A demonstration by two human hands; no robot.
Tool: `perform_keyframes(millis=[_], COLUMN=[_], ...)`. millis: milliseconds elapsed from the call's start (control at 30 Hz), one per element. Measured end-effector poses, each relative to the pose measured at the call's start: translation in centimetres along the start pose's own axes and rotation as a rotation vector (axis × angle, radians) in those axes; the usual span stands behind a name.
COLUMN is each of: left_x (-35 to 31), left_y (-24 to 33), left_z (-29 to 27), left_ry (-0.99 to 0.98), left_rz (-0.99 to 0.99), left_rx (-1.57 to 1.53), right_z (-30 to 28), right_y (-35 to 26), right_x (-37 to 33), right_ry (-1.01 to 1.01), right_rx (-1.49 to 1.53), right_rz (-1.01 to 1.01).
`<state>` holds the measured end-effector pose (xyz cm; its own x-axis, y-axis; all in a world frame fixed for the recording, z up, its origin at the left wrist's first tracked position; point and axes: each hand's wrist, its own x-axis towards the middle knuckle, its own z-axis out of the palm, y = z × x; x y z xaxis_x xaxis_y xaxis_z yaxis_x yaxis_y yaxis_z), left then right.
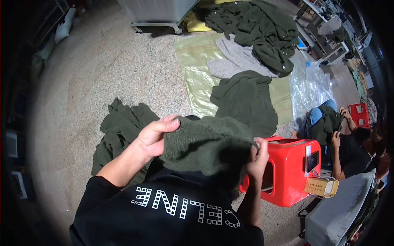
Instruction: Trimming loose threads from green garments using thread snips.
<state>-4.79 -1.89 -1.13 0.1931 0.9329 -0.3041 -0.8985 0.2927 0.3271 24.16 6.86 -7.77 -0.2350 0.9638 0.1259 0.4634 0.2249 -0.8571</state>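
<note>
My left fingers (167, 125) and right fingers (262, 148) pinched closed on green cloth (201, 143), spread between them; looks mid-work, not set down. Green pile (123, 125) at left, green heap (262, 24) ahead; can't tell which is finished

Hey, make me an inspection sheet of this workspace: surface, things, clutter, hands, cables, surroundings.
Surface: speckled floor, partly covered by a yellowish sheet.
Things: green cloth, held up between both hands; green pile to its left; green heap and grey cloth ahead.
Clutter: red stool at right, with a phone and yellow box by it.
Left hand: gripping the cloth's left side.
Right hand: gripping its right side.
Cables: cannot be made out clearly.
Surroundings: wheeled grey bin ahead; co-worker at right.
</note>
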Motion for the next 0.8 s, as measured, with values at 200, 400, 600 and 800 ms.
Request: perform_keyframes(millis=[200, 400, 600, 800], left_x=[0.2, 0.4, 0.1, -1.0], left_y=[-1.3, -2.6, -4.2, -4.0], left_z=[0.4, 1.2, 0.6, -0.1], left_ry=[-0.023, -0.093, -0.326, -0.502], left_rz=[0.006, -0.075, -0.210, -0.067], left_rx=[-0.099, -0.240, -0.405, -0.188], right_z=[2.0, 4.1, 5.6, 5.6], right_y=[1.4, 3.6, 4.3, 4.0], right_x=[-0.7, 0.4, 1.6, 1.9], right_ry=[0.022, 0.073, 0.013, 0.068], right_rx=[-0.253, -0.365, -0.401, -0.274], right_rz=[-0.050, -0.016, -0.021, -0.150])
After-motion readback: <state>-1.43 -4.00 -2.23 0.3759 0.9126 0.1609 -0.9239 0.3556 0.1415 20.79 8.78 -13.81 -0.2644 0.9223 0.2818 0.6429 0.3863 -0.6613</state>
